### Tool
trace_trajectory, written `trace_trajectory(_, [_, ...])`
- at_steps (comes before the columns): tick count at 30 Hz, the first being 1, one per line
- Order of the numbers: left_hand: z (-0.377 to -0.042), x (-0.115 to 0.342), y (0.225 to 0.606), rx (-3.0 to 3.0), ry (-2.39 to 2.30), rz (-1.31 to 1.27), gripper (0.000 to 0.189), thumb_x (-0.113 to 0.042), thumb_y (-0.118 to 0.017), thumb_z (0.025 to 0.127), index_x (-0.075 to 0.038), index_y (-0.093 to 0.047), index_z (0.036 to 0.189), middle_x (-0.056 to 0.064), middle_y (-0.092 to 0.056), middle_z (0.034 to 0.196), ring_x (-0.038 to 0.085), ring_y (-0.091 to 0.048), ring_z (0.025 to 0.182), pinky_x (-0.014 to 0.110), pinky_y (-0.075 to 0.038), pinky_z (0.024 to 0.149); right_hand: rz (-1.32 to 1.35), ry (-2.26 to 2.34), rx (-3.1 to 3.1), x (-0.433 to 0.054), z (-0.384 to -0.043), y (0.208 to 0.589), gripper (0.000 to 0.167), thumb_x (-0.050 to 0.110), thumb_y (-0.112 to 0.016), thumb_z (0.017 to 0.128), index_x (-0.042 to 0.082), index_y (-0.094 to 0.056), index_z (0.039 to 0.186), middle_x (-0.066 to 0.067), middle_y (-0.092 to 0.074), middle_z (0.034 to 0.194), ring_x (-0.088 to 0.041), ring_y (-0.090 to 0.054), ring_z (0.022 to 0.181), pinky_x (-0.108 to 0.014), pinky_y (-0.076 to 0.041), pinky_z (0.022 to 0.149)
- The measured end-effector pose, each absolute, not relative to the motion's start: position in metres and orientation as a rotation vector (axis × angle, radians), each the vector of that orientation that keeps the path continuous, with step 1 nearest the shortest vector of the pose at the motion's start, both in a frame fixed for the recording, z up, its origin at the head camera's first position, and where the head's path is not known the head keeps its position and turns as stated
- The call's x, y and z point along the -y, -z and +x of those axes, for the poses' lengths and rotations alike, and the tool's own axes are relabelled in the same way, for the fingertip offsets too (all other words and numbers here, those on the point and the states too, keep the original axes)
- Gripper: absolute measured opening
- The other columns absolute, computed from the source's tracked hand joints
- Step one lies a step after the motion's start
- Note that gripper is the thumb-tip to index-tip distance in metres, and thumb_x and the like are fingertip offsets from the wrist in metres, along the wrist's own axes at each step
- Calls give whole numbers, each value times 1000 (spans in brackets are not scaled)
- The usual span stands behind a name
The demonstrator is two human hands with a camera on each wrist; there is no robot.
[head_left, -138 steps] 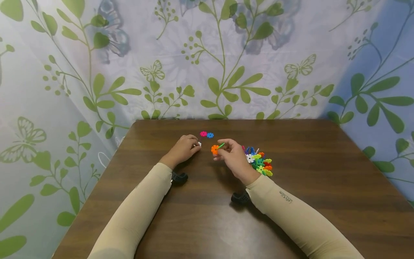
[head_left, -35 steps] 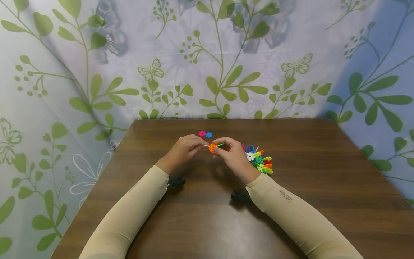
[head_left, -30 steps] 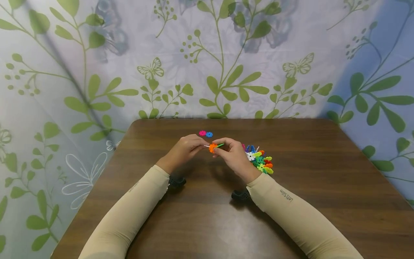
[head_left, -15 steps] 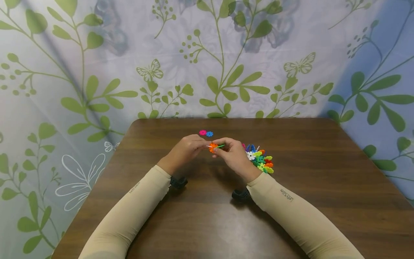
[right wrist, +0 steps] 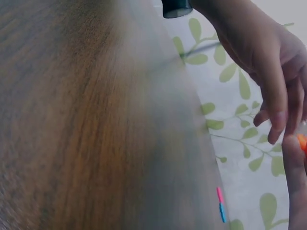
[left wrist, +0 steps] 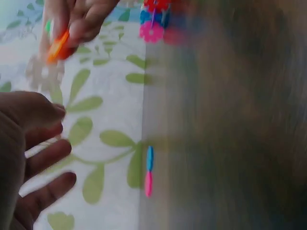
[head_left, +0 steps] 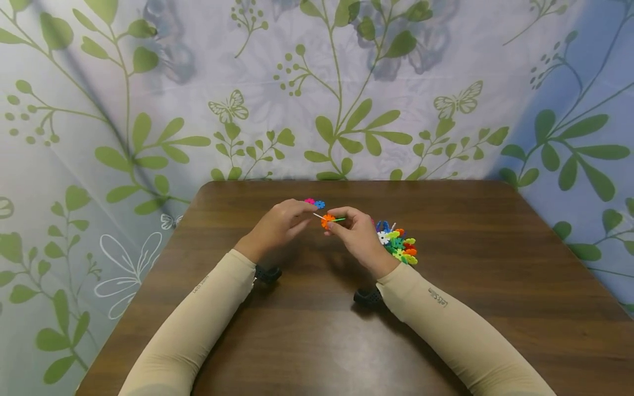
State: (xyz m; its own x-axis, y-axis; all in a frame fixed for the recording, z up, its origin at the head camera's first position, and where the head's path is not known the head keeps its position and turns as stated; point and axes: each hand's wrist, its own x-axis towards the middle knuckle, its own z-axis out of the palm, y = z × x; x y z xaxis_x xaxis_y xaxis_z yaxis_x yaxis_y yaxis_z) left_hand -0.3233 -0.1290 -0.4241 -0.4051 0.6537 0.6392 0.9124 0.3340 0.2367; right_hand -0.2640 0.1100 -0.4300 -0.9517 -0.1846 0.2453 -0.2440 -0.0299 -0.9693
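My right hand [head_left: 356, 234] pinches an orange notched connector disc [head_left: 327, 221] above the table. A green disc [head_left: 339, 220], seen edge-on, joins its right side. From its left side sticks out a white disc [head_left: 318, 216], shown as a pale flower shape in the left wrist view. My left hand [head_left: 279, 223] is just left of the white disc; in the left wrist view its fingers [left wrist: 53, 153] are spread with nothing between them. Behind the hands, a pink disc [head_left: 309, 201] and a blue disc [head_left: 319, 204] lie joined flat on the table.
A colourful cluster of joined discs [head_left: 398, 246] stands on the brown table [head_left: 446, 308], right beside my right hand. A leaf-patterned curtain [head_left: 277, 121] hangs behind the table's far edge. Black wrist mounts [head_left: 367, 297] sit under the sleeves.
My left hand picked up the white disc from the table and brought it to the orange disc's left side. Now the left fingers have let go, and the white disc stays on the orange one.
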Motion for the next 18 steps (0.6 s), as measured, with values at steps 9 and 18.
trace_trajectory(9, [-367,130,448,2936,371,-987,52,-24,-63,108,-4,-51,155,19,-47,157,42,-42,139,57,-35,113,387,-2117,2186,-112,-262,435,24,-1,-72,100,-1,-71,124,-18,-71,110,-51,-70,96,-62,-53,93])
trace_trajectory(18, [-397,114,455,3105,286,-858,43,-32,-51,114,-22,-56,155,9,-43,163,40,-39,142,64,-30,110,369,-1959,2327,-112,-261,439,23,4,-73,101,5,-73,123,-9,-74,104,-37,-74,90,-29,-49,61])
